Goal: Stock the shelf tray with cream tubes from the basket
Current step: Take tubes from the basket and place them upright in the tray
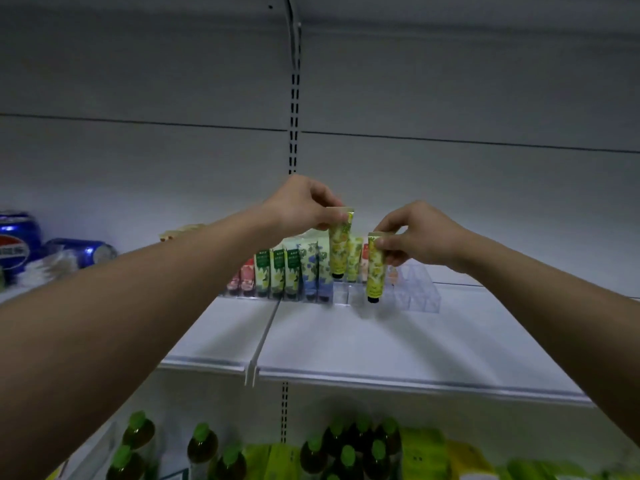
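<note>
A clear plastic shelf tray point(420, 299) stands on the white shelf, with several cream tubes point(277, 275) standing cap down in its left part. My left hand point(301, 206) pinches the flat top end of a yellow-green cream tube point(338, 251), which hangs cap down above the tray's middle. My right hand point(419, 239) pinches a second yellow-green tube point(375, 271) near its top; its black cap hangs over the tray's front compartments. The basket is not in view.
Blue soda cans point(81, 252) lie and stand at the far left of the same shelf point(346, 344). A shelf divider point(265, 337) runs forward from the tray. Green-capped bottles point(202, 445) and yellow-green packets point(422, 452) fill the shelf below.
</note>
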